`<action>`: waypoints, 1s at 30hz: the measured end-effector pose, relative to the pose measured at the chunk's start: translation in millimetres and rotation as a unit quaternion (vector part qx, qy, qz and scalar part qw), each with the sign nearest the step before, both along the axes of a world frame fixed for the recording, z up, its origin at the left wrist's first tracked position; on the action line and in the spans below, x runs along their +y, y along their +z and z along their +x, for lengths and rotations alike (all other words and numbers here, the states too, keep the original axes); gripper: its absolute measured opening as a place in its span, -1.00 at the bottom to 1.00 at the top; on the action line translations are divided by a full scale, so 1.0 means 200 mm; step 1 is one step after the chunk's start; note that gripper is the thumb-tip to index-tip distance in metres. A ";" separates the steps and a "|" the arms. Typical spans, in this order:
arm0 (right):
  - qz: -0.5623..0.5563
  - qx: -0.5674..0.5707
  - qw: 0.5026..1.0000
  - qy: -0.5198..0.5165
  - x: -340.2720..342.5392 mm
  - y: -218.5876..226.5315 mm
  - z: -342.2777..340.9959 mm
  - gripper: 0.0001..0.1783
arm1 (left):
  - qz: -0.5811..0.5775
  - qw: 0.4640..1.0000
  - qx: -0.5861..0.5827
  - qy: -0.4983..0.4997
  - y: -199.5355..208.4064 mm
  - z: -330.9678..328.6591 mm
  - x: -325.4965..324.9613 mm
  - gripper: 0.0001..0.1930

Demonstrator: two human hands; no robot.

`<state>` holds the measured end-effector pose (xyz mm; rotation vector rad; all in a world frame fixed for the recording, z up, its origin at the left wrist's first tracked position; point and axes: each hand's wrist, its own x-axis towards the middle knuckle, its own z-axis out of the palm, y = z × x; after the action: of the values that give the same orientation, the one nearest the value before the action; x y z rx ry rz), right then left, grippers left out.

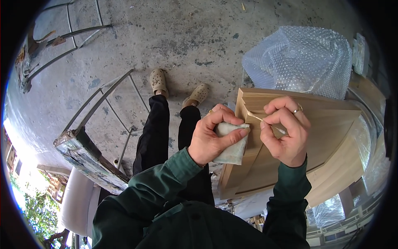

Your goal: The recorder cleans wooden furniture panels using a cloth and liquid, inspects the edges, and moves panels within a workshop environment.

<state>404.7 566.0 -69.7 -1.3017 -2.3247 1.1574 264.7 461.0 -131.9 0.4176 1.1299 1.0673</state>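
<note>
A cotton swab [254, 116] is pinched between the thumb and fingers of my right hand [287, 130]. One tip of it points toward the upper left, close to the panel's edge, and the white cotton end shows beneath my fingers. My left hand [216, 135] grips a folded pale cloth [232, 150], thumb on top, against the left edge of a wooden panel [298, 141]. The panel is light brown with a raised frame, like a cabinet door. Both hands are close together at its upper left corner.
Bubble wrap [302, 62] lies beyond the panel. Metal-legged frames with worn, paint-stained tops [89, 155] stand at left. A pale cushioned seat [76, 201] is at lower left. Plastic-wrapped pieces [329, 209] sit at lower right. My feet in beige clogs [158, 80] rest on stained concrete [199, 37].
</note>
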 end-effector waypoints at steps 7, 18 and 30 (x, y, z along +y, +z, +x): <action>-0.043 0.042 0.997 -0.052 0.02 0.01 0.04 -0.86 | 0.003 1.000 -0.009 -0.001 0.00 0.00 0.01 -0.83; -0.093 0.092 0.987 -0.095 0.01 -0.02 0.05 -0.88 | -0.007 1.000 -0.020 0.000 -0.01 0.00 0.01 -0.83; -0.101 0.276 0.921 -0.257 -0.12 0.00 0.26 -0.89 | -0.077 0.995 -0.042 -0.040 0.00 -0.16 -0.31 -0.85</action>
<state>456.6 541.8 -69.5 -1.3172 -1.3879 1.3678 233.1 399.7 -132.9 0.2911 1.1021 0.9127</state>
